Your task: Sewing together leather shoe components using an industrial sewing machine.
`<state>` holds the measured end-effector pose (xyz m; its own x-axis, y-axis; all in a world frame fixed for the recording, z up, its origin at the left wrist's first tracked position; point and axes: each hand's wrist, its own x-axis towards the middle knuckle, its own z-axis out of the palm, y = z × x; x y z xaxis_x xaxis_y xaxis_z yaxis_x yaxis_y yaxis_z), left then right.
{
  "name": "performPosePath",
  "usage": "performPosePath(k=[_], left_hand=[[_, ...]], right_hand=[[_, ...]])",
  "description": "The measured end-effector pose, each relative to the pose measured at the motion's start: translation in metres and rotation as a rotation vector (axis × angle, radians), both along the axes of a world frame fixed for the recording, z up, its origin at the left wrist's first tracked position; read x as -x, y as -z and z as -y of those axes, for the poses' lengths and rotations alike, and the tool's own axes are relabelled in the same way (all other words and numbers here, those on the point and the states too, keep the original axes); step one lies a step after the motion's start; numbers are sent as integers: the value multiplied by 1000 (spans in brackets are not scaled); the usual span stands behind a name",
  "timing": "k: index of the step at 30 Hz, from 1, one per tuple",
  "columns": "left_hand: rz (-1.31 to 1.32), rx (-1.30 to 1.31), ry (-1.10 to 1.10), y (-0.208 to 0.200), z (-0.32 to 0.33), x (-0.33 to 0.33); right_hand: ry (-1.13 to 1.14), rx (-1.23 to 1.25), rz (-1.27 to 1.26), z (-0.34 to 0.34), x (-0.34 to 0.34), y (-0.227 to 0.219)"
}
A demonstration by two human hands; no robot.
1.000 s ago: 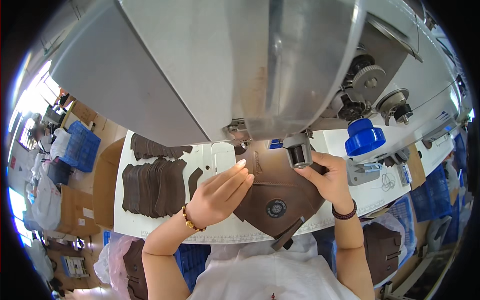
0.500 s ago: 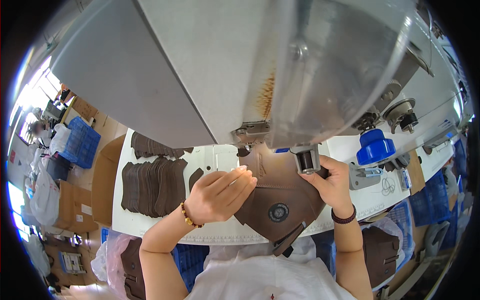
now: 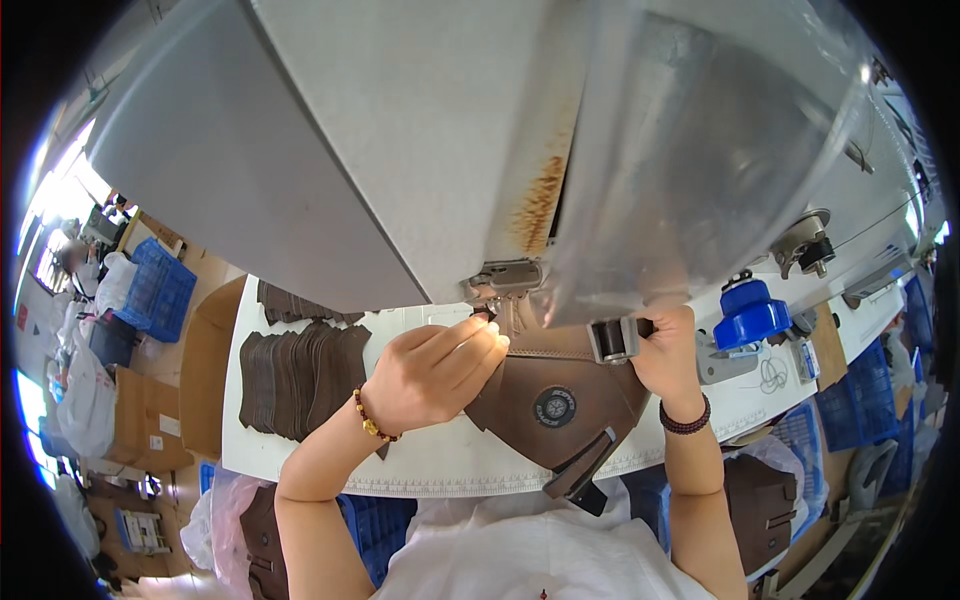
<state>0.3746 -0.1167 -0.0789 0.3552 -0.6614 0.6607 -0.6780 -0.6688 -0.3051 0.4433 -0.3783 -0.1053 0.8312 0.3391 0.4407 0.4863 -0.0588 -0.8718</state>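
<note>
A brown leather-like panel (image 3: 520, 385) with a round dark badge lies under the head of a sewing machine (image 3: 400, 130). A row of stitching crosses it, and a dark strap (image 3: 585, 470) hangs over the table's front edge. The fingertips of my left hand (image 3: 435, 372) are pressed together just below the presser foot (image 3: 487, 310); what they pinch, if anything, is hidden. My right hand (image 3: 668, 352) grips the panel's right edge beside a metal roller (image 3: 612, 341). Some of its fingers are behind the machine's clear cover (image 3: 700, 150).
Stacked brown pieces (image 3: 303, 380) lie left on the white table (image 3: 440, 482). A blue knob-like part (image 3: 748, 312) and a coil of thread (image 3: 773, 374) are at the right. Brown panels (image 3: 760, 505) sit in a lined crate below. Blue crates (image 3: 158, 290) and cartons (image 3: 150, 415) stand far left.
My left hand has moved up toward the presser foot. My right hand has shifted up along the panel's edge, its thumb no longer showing on top. The strap hangs differently.
</note>
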Motion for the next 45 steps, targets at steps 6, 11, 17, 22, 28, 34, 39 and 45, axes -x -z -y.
performPosePath(k=[6, 11, 17, 22, 28, 34, 39, 45], left_hand=[[-72, 30, -4, 1, -2, -5], [-145, 42, -52, -2, 1, -2], [-271, 258, -40, -4, 1, 8], [-420, 473, -56, -1, 0, 11], [-117, 133, -28, 3, 2, 10], [5, 54, -9, 4, 0, 6], [43, 17, 6, 6, -1, 3], [41, 0, 3, 6, -2, 3]], right_hand=[[97, 89, 164, -3, -16, 0], [53, 88, -13, -6, -29, -2], [57, 477, 528, -15, 53, -16], [168, 678, 874, -46, 95, 22], [117, 569, 892, -40, 98, 27], [142, 580, 874, -42, 102, 20], [245, 804, 784, -44, 101, 27], [140, 649, 822, -39, 101, 24]])
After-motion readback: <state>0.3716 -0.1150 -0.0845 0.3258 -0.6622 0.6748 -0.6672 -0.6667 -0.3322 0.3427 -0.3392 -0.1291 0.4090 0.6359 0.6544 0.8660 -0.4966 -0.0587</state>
